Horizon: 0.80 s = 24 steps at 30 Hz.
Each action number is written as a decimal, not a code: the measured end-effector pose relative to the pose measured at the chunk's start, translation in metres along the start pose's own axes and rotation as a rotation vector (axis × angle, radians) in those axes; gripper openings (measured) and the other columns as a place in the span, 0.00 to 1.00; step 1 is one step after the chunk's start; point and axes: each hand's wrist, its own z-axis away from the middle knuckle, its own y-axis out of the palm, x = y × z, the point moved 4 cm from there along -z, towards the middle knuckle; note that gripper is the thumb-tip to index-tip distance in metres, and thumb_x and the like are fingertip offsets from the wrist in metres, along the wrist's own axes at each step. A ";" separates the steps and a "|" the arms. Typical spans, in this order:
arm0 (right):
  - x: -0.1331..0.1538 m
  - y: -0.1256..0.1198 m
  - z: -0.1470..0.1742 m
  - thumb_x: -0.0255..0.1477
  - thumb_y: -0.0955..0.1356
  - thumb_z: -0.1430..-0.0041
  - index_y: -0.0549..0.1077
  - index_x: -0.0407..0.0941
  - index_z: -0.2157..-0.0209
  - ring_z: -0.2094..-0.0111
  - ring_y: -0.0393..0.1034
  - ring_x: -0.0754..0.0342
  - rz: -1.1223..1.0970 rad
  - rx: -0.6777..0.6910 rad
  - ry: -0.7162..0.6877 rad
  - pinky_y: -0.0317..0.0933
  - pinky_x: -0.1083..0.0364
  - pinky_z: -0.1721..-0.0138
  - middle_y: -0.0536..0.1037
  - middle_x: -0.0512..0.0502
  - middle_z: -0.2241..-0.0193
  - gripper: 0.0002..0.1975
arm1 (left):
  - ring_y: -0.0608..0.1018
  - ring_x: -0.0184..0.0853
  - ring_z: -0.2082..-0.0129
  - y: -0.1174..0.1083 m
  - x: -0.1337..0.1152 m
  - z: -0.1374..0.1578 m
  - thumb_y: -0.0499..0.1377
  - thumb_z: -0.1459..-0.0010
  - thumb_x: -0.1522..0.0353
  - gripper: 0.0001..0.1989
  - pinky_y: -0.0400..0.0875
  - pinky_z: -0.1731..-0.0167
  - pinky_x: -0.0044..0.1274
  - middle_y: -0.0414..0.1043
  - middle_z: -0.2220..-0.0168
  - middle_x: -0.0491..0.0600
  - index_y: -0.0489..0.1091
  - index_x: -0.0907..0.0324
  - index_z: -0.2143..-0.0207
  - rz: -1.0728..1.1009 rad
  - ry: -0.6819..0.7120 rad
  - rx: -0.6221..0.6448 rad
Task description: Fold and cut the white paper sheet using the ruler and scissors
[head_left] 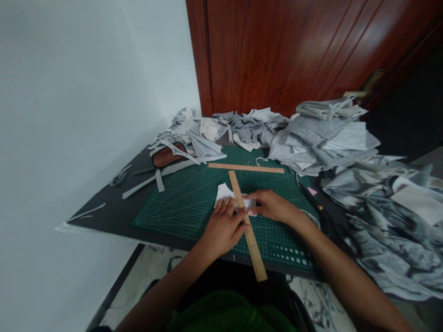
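A small white piece (221,191), paper or fabric, lies on the green cutting mat (180,207). Across it runs a wooden ruler (254,253), slanting toward me past the table's front edge. My left hand (223,228) rests with fingers spread, some flat on the white piece, while its thumb and forefinger touch the ruler. On the ruler's other side, my right hand (270,205) has bent fingers closed at the white piece's right edge. The fingertips partly cover that edge, and the ruler hides the piece's middle.
A second wooden ruler (245,168) lies farther back. Black scissors (320,208) sit right of the mat, beside a tiny pink scrap (312,191). Grey fabric (318,138) is heaped at the back and right. A brown oval case (168,156) lies among scraps near the wall (86,92).
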 end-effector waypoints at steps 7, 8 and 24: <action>-0.011 0.007 0.001 0.31 0.74 0.42 0.77 0.44 0.43 0.58 0.78 0.46 -0.025 -0.022 0.103 0.67 0.52 0.56 0.84 0.41 0.55 0.25 | 0.68 0.50 0.37 -0.006 0.014 0.006 0.58 0.32 0.61 0.10 0.65 0.38 0.45 0.70 0.47 0.55 0.73 0.57 0.57 -0.039 -0.105 -0.052; -0.012 0.007 0.000 0.32 0.75 0.42 0.78 0.44 0.43 0.57 0.78 0.45 -0.026 -0.024 0.107 0.67 0.51 0.55 0.84 0.41 0.54 0.25 | 0.69 0.49 0.39 -0.007 0.017 0.006 0.58 0.32 0.62 0.08 0.66 0.40 0.45 0.71 0.48 0.54 0.72 0.57 0.58 -0.042 -0.116 -0.056; -0.019 0.011 0.000 0.31 0.75 0.44 0.77 0.47 0.43 0.50 0.77 0.42 -0.078 0.003 0.140 0.67 0.48 0.46 0.82 0.41 0.47 0.26 | 0.72 0.44 0.45 -0.031 0.047 0.021 0.67 0.40 0.67 0.10 0.69 0.44 0.37 0.72 0.49 0.49 0.72 0.54 0.56 0.030 -0.074 0.001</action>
